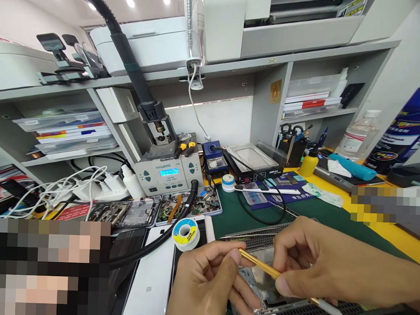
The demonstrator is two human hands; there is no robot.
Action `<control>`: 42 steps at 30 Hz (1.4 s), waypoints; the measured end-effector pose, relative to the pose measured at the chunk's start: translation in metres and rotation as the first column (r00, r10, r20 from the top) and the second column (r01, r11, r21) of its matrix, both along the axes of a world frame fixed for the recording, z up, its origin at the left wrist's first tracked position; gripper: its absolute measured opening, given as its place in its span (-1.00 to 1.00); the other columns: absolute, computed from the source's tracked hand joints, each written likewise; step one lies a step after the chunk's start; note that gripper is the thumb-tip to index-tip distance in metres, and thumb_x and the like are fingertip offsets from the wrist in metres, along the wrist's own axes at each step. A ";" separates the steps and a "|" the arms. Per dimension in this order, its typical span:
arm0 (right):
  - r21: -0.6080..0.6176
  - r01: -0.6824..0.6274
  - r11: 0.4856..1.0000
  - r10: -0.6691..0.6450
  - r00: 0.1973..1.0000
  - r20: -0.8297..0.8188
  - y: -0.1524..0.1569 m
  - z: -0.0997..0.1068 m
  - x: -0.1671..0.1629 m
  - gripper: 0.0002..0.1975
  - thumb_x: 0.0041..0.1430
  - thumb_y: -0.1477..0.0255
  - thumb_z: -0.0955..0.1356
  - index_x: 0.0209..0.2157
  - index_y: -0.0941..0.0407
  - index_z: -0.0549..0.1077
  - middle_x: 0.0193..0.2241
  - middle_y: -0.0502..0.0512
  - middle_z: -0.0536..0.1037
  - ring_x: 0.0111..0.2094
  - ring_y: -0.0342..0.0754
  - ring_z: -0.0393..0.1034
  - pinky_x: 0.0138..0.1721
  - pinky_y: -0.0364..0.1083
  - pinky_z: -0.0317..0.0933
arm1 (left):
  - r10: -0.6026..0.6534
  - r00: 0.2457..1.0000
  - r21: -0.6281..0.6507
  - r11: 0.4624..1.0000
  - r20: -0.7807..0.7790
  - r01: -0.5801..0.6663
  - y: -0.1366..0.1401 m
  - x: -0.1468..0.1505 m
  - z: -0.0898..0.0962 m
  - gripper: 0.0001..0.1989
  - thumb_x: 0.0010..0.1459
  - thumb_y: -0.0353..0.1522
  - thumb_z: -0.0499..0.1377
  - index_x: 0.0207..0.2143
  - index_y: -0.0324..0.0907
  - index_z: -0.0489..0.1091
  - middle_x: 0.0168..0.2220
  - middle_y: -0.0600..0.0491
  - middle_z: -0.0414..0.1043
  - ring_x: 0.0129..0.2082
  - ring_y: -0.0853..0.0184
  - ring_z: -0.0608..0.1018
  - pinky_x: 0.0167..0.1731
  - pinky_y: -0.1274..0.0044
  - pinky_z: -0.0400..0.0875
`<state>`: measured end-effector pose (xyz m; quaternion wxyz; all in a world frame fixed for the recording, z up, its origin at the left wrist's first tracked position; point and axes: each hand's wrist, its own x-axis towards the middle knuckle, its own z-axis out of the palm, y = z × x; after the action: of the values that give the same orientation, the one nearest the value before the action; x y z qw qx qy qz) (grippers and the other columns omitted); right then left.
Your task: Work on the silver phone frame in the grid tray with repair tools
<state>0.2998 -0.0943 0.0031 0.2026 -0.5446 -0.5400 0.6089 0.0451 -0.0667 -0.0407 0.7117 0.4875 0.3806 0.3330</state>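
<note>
Gold tool (261, 266), lower centre: our right hand (316, 267) and left hand (205, 281) both pinch it shut; a slip could gouge the phone (260, 292) beneath.

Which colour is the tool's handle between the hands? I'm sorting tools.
Gold; the handle shows clearly in the head view.

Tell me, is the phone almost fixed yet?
Not yet, it seems. Done: the opened phone lies with its insides showing. In hand: the right hand and left hand hold a gold tool over it. Left: a white back cover lies apart beside it, not on.
</note>
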 end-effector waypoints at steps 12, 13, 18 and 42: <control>0.036 -0.012 0.999 0.010 0.999 0.048 -0.003 0.000 -0.001 -0.59 0.09 0.24 0.78 -0.35 0.11 0.60 -0.54 -0.16 0.43 -0.48 -0.17 0.18 -0.48 -0.18 0.00 | 0.057 0.998 -0.043 0.998 0.036 -0.056 -0.001 0.004 -0.002 -0.15 0.05 0.26 0.65 -0.03 -0.32 0.76 -0.54 -0.09 0.70 -0.62 0.25 0.71 -0.52 0.55 0.60; 0.037 -0.012 0.999 0.010 0.999 0.043 -0.003 -0.001 0.000 -0.59 0.08 0.25 0.79 -0.36 0.11 0.60 -0.55 -0.17 0.42 -0.49 -0.18 0.16 -0.49 -0.18 -0.01 | 0.054 0.998 -0.048 0.997 0.034 -0.053 -0.002 0.004 -0.002 -0.13 0.04 0.28 0.65 -0.01 -0.33 0.76 -0.53 -0.11 0.71 -0.61 0.25 0.71 -0.52 0.56 0.59; 0.024 -0.029 0.999 0.028 0.999 0.020 -0.002 -0.001 0.000 -0.57 0.05 0.25 0.80 -0.37 0.10 0.59 -0.58 -0.19 0.41 -0.54 -0.22 0.16 -0.54 -0.23 0.02 | 0.073 0.997 -0.065 0.995 0.030 -0.071 -0.003 0.009 0.001 -0.16 -0.06 0.29 0.67 -0.12 -0.28 0.77 -0.55 -0.05 0.70 -0.63 0.35 0.66 -0.53 0.62 0.52; 0.239 0.004 0.971 -0.059 0.973 0.223 -0.010 -0.015 0.008 -0.60 0.19 0.26 0.69 -0.34 0.03 0.45 -0.47 -0.15 0.47 -0.42 -0.10 0.26 -0.41 -0.12 0.05 | 0.053 0.960 -0.226 0.974 0.274 0.011 0.011 0.005 0.000 -0.46 0.11 -0.04 0.73 -0.22 -0.31 0.70 -0.29 -0.02 0.80 -0.57 0.33 0.73 -0.60 0.54 0.66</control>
<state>0.3078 -0.1046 -0.0119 0.2125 -0.5914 -0.6197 0.4702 0.0506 -0.0552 -0.0403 0.8051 0.3479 0.3174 0.3605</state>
